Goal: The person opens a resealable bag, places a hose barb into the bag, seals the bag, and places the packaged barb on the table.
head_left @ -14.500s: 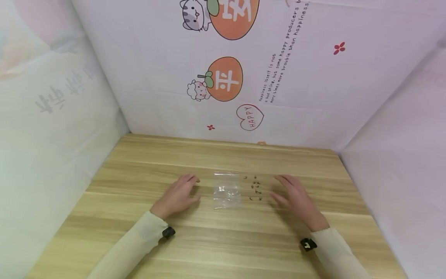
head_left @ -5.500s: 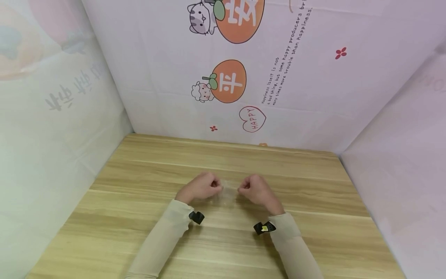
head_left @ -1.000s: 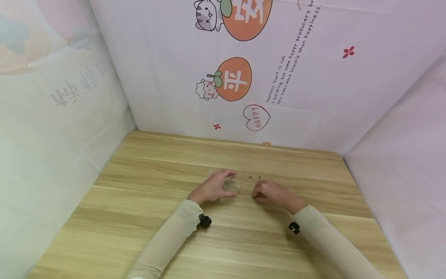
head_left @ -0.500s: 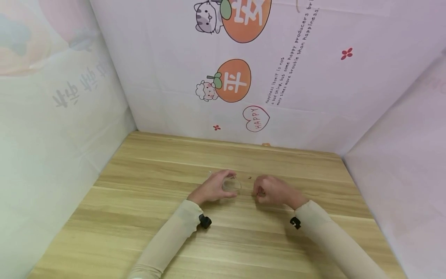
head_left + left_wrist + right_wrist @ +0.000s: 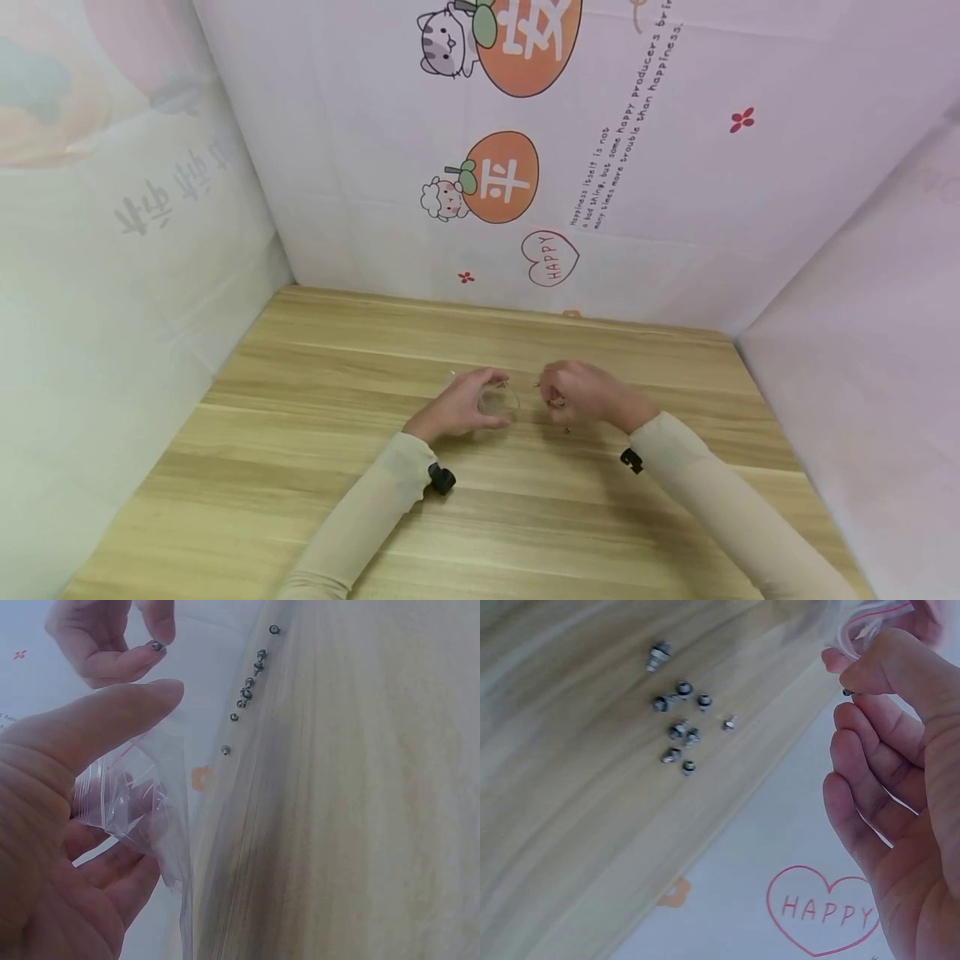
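Note:
My left hand [image 5: 457, 406] holds a clear zip-lock bag [image 5: 176, 802], thumb on one side and curled fingers on the other, its mouth spread into a ring. Just right of the bag, my right hand [image 5: 588, 393] is raised above the table and pinches a small screw [image 5: 847, 693] between thumb and index finger. In the right wrist view several loose screws [image 5: 684, 690] with dark washers lie on the wood below it. The right hand covers most of them in the head view. Whether any screw is inside the bag I cannot tell.
The wooden table [image 5: 420, 533] is bounded by white printed cloth at the back [image 5: 360, 183] and on both sides. A tiny shiny bit [image 5: 452, 374] lies beyond the left hand.
Earlier the bag lay flat beside the screws, then both hands gripped it. Since then the left hand has held it with its mouth spread. Within the last half second the right hand has risen.

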Demonstrator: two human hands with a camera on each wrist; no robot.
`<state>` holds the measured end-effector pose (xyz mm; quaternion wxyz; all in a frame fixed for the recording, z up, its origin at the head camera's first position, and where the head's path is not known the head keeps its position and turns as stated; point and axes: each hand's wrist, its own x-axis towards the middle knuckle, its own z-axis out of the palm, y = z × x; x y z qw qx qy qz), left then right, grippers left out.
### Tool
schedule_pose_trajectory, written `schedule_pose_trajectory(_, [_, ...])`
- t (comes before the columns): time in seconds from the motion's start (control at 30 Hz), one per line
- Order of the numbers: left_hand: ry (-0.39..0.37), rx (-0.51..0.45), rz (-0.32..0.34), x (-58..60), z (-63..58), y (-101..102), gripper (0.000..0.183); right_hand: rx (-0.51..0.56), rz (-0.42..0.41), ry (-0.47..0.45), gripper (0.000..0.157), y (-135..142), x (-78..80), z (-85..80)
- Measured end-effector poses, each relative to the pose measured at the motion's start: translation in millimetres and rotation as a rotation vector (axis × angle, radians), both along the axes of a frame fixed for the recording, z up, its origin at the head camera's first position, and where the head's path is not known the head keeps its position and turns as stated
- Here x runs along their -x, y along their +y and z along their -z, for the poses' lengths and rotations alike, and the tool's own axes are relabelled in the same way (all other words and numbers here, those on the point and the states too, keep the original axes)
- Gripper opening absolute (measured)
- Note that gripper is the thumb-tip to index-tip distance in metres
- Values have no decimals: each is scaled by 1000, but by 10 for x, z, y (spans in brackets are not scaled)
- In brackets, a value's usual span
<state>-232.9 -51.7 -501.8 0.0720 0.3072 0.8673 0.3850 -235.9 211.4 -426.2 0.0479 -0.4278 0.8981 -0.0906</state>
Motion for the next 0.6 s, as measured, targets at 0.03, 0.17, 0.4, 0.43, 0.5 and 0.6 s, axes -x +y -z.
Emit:
schedule_pose_trajectory(0.03, [0, -5, 0, -1, -1, 1, 73, 1, -7, 6, 20, -16, 8, -16])
schedule_pose_trajectory(0.17, [-11, -14, -2, -6, -2, -2, 73, 20, -47, 33, 19, -99, 41, -81])
schedule_pose_trajectory(0.4, [-20, -8, 5, -6, -18, -18, 73, 13, -71, 51, 15, -279, 104, -172])
schedule_pose_trajectory(0.43, [-19, -9, 7, -3, -18, -19, 73, 14, -73, 53, 14, -311, 108, -186])
schedule_pose_trajectory(0.5, [-12, -18, 11, 5, -10, -23, 72, 18, -78, 58, 13, -377, 113, -212])
schedule_pose_trajectory(0.6, [-8, -39, 15, 18, 11, -33, 71, 15, -95, 73, 11, -479, 128, -222])
